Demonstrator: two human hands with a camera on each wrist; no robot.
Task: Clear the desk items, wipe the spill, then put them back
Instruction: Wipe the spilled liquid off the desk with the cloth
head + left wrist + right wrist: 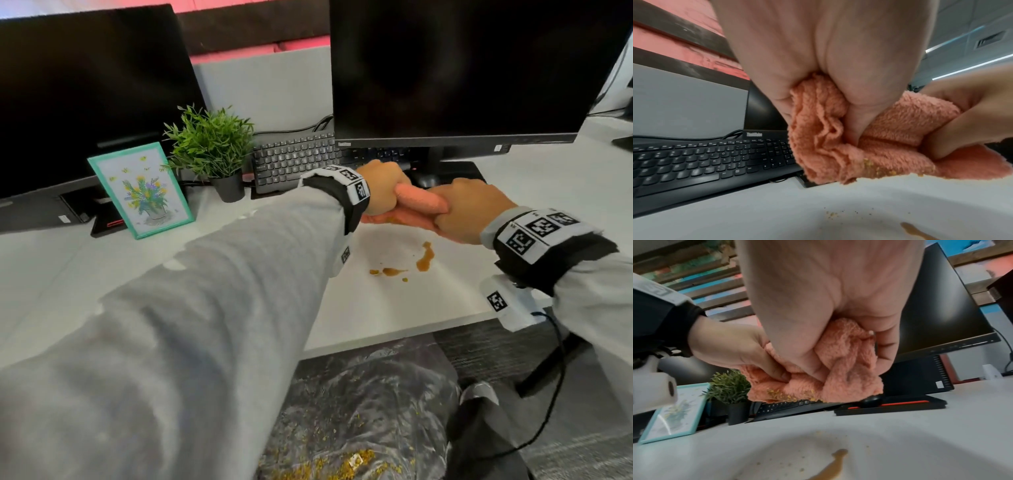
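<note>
Both hands hold one orange fleece cloth [416,204] just above the white desk [394,301]. My left hand [385,185] grips its left end [818,129] in a fist. My right hand [469,212] grips the other end [846,360]. Yellow-brown crumbs cling to the cloth's lower edge [781,395]. A brown spill [424,257] with smaller drops [390,271] lies on the desk in front of the hands, also seen as a brown spill [834,465] and a brown streak [914,230]. Fine crumbs [830,216] dot the desk near it.
A black keyboard [294,161] lies behind the hands, under the right monitor [462,68]. A potted plant [212,147] and a teal picture frame [140,188] stand at the left before a second monitor [85,92]. A mouse [870,400] rests on the monitor base. A plastic bag with crumbs [359,428] lies below the desk edge.
</note>
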